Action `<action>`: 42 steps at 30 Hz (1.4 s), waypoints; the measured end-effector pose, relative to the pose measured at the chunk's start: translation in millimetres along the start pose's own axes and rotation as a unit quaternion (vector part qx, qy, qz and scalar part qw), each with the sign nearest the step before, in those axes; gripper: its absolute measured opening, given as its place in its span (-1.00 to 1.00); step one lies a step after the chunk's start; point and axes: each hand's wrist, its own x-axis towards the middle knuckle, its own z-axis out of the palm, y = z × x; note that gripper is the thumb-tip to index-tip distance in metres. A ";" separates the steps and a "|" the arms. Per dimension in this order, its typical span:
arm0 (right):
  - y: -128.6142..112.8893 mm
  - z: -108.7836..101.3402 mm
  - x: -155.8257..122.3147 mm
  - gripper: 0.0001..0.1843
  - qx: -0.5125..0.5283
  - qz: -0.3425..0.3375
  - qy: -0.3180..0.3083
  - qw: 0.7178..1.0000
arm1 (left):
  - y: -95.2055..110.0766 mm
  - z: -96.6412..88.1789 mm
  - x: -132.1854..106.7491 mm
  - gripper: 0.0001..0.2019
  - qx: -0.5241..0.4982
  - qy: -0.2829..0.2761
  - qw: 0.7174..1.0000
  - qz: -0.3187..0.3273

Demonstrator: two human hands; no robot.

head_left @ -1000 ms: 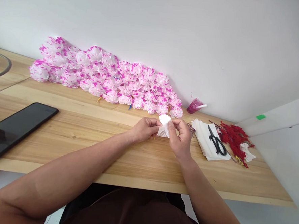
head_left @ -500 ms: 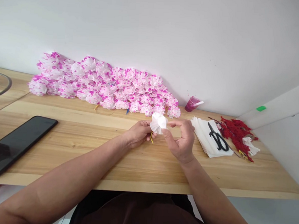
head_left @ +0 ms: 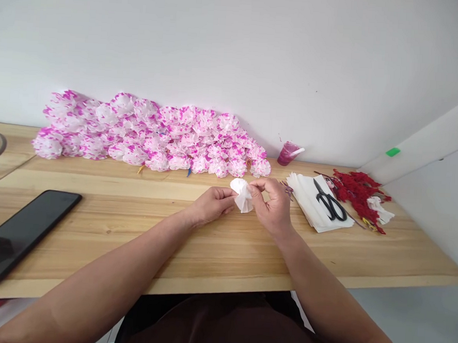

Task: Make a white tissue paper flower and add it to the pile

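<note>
A small white paper flower (head_left: 242, 194) sits between both my hands above the wooden table (head_left: 217, 243). My left hand (head_left: 210, 203) pinches its base from the left. My right hand (head_left: 271, 205) grips its petals from the right with thumb and fingers closed. Behind them, along the wall, lies a long heap of pink-and-white paper flowers (head_left: 153, 136).
A stack of white paper (head_left: 308, 199) with black scissors (head_left: 328, 201) on it lies to the right, beside red flower sprigs (head_left: 357, 192). A small pink cup (head_left: 288, 153) stands by the wall. A black phone (head_left: 19, 233) lies at the left near the table's front edge.
The white flower has been turned and squeezed between my fingers, from spread open half a second ago to gathered now. My right hand has closed on it. The camera view has shifted slightly.
</note>
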 end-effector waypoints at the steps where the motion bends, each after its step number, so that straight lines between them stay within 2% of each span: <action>1: 0.9 -0.3 0.1 -0.88 0.002 0.011 0.010 1.000 | 1.2 0.5 -0.1 -0.72 -0.029 0.002 1.000 -0.007; 3: 0.5 -2.2 -0.1 -0.90 -0.001 0.017 0.046 0.999 | 3.9 1.2 -0.4 -0.73 -0.083 0.011 0.996 -0.022; 6: -6.4 -6.3 -2.0 -0.94 -0.022 -0.035 0.084 0.996 | 7.0 1.1 -0.7 -0.80 -0.145 0.023 0.988 -0.035; 10: -17.5 -4.2 -5.7 -0.73 -0.083 -0.135 0.045 0.986 | 8.7 0.2 -0.7 -0.82 -0.197 0.018 0.979 -0.051; 13: -17.7 1.0 -6.6 -0.82 -0.126 -0.146 0.018 0.981 | 9.2 0.3 -2.0 -0.76 -0.193 0.003 0.980 -0.053; 16: -13.0 2.2 -5.5 -0.97 -0.123 -0.124 0.034 0.984 | 9.9 0.4 -5.2 -0.72 -0.152 -0.032 0.986 -0.057; 20: -7.9 1.2 -3.6 -0.90 -0.053 -0.065 0.037 0.996 | 11.1 0.5 -9.5 -0.64 -0.099 -0.065 0.991 -0.064; 24: -1.4 4.0 -2.7 -0.87 0.032 0.008 0.024 0.999 | 11.6 -0.3 -8.4 -0.66 -0.124 -0.051 0.989 -0.064; 28: 8.0 6.6 -4.7 -0.76 0.154 0.118 0.047 0.980 | 12.6 -2.0 -5.0 -0.73 -0.184 -0.023 0.982 -0.028; 30: 9.7 8.2 -7.1 -0.65 0.197 0.140 0.015 0.970 | 13.1 -2.2 -4.4 -0.74 -0.202 -0.012 0.979 -0.005; 34: 0.4 14.8 -12.3 -0.53 0.234 0.141 -0.131 0.953 | 10.8 0.2 -5.4 -0.67 -0.202 -0.006 0.979 0.020; 39: -15.2 19.8 -11.4 -0.53 0.284 0.151 -0.264 0.909 | 7.9 4.6 -8.1 -0.52 -0.120 -0.073 0.990 -0.005; 42: -15.8 18.9 -10.9 -0.50 0.283 0.169 -0.286 0.900 | 9.6 5.4 -9.0 -0.48 -0.091 -0.100 0.991 -0.012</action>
